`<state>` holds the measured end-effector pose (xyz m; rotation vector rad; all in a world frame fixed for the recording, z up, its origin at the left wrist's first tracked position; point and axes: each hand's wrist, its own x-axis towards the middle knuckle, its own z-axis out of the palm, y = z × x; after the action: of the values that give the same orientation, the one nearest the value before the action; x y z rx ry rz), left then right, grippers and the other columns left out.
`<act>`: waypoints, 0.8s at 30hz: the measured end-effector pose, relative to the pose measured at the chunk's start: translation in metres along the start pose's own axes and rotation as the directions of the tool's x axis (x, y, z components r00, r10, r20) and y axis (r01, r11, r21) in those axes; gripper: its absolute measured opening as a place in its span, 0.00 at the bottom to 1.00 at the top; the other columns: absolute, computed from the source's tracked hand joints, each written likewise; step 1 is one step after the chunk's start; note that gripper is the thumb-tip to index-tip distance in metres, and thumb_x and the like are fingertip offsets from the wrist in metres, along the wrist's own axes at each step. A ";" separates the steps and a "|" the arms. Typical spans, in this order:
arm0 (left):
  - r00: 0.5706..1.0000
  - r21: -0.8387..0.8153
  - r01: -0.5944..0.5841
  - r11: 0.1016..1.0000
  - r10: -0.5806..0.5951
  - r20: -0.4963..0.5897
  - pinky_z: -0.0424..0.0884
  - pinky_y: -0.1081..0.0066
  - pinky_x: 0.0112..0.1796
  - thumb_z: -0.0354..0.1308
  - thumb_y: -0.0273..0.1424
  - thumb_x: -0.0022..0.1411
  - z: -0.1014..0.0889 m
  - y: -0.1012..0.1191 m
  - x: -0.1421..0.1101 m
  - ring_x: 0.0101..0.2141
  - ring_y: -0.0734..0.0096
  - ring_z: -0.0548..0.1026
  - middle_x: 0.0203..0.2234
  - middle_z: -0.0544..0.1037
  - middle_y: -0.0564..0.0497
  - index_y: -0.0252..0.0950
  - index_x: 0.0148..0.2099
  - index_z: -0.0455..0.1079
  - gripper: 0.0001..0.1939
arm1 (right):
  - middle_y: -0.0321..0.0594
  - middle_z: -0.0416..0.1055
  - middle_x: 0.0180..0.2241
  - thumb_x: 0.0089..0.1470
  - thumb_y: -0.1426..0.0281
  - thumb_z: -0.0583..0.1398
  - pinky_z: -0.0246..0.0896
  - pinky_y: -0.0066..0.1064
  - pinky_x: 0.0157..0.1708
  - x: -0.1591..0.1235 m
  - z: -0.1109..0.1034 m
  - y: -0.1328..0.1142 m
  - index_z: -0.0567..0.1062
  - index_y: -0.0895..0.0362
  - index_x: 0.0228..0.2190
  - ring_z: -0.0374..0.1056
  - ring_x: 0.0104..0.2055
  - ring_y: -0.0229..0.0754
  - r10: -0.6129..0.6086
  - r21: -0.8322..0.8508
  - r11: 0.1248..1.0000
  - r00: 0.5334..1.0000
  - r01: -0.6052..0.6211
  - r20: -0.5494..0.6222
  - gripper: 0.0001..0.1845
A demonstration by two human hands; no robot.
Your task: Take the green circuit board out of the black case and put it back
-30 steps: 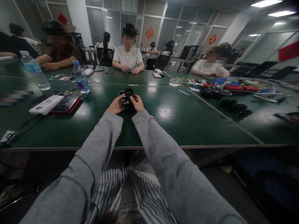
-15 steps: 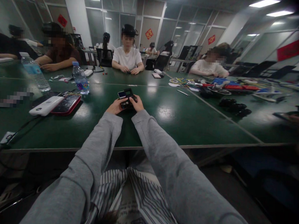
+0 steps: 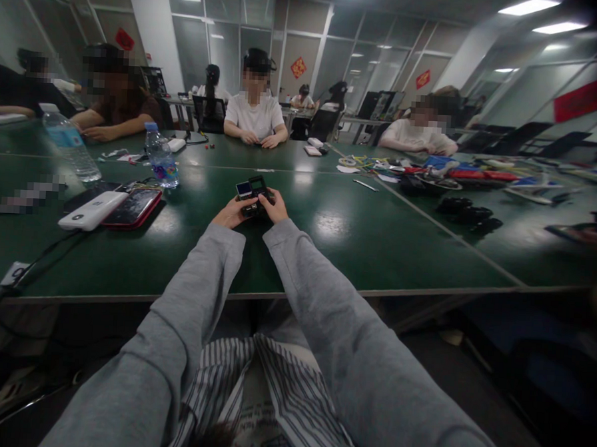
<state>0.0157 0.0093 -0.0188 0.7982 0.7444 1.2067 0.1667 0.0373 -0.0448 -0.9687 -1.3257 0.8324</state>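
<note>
Device [image 3: 258, 191] in black with a small screen [image 3: 243, 188] shows mid-frame, gripped by left hand [image 3: 231, 213] and right hand [image 3: 278, 208], green tabletop [image 3: 337, 252] stretching rightward to a pale seam [image 3: 462, 241], near edge [image 3: 355, 292] running below.

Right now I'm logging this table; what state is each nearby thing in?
Black gadget, held; open or closed unclear
Left hand, gripping it
Right hand, gripping it
Large bottle, capped, standing
Small bottle, capped, standing
Phone, lying face up
Power bank, lying down
</note>
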 end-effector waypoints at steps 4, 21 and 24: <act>1.000 0.008 -0.013 1.000 0.013 0.000 0.75 0.68 0.37 0.73 0.22 0.48 0.000 0.001 -0.001 0.34 0.69 0.79 0.34 0.79 0.51 0.36 0.43 0.72 0.21 | 0.49 0.75 0.49 0.43 0.46 0.70 0.68 0.46 0.56 -0.001 0.001 0.000 0.72 0.55 0.48 0.73 0.51 0.49 0.006 0.005 1.000 1.000 -0.007 0.013 0.37; 0.999 0.034 -0.029 0.999 0.031 -0.041 0.74 0.68 0.37 0.71 0.18 0.47 0.004 0.002 -0.004 0.32 0.70 0.78 0.31 0.79 0.52 0.35 0.43 0.73 0.20 | 0.46 0.77 0.45 0.43 0.45 0.70 0.71 0.50 0.54 -0.001 0.000 0.002 0.71 0.53 0.50 0.73 0.51 0.51 0.066 0.057 0.996 0.995 -0.071 0.072 0.38; 0.999 0.037 -0.031 0.999 0.032 -0.037 0.74 0.68 0.37 0.70 0.18 0.49 0.004 0.003 -0.004 0.32 0.70 0.78 0.31 0.79 0.52 0.36 0.44 0.73 0.20 | 0.46 0.77 0.45 0.44 0.46 0.70 0.71 0.49 0.55 -0.001 0.001 0.002 0.70 0.54 0.51 0.74 0.51 0.51 0.070 0.076 0.994 0.995 -0.075 0.070 0.39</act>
<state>0.0171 0.0054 -0.0142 0.8218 0.7897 1.2422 0.1660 0.0374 -0.0471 -0.9385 -1.3115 0.9733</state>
